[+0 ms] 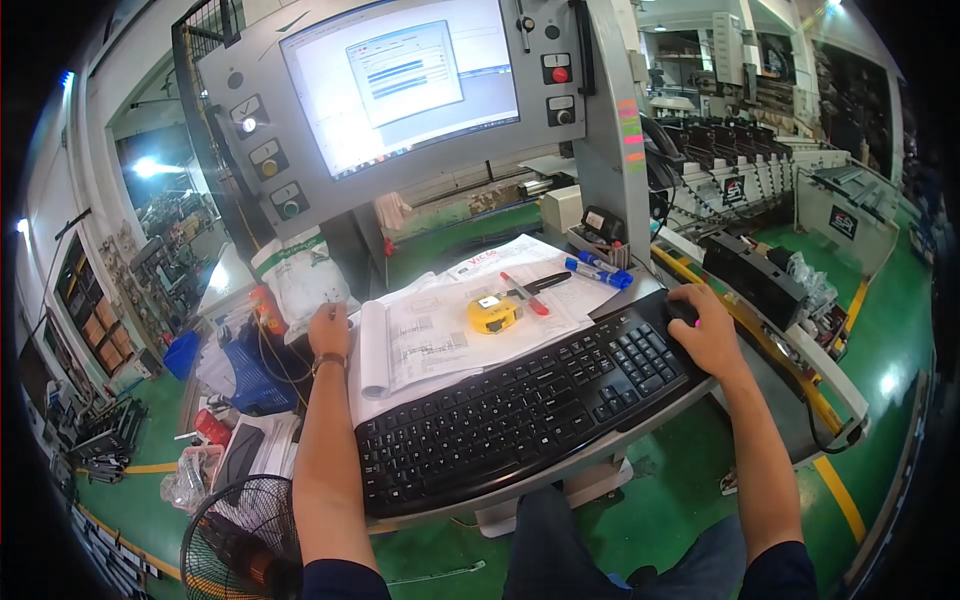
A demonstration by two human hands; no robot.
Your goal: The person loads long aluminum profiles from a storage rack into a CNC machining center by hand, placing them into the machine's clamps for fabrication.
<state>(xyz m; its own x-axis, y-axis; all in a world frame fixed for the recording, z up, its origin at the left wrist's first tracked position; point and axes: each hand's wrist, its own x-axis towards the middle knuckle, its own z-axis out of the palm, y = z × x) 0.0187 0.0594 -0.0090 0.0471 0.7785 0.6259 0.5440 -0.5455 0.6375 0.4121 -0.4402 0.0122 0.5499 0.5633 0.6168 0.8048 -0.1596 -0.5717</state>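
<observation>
My right hand (708, 330) is closed over a black computer mouse (683, 311) at the right end of the black keyboard (500, 415). My left hand (329, 333) lies at the left edge of the desk, fingers pointing forward and slightly bent, with nothing visible in it. Beside it are a white plastic bag (303, 278) and the curled edge of the drawing sheets (372, 350). On those sheets sit a yellow tape measure (491, 315), a red pen (526, 294) and a black marker (548, 283). Blue markers (602, 270) lie near the back right corner.
A control panel with a lit screen (405, 85) and a red button (560, 75) stands ahead. At lower left is a black fan (240, 545), near a blue basket (255, 375). A yellow-edged machine rail (790, 370) runs along the right.
</observation>
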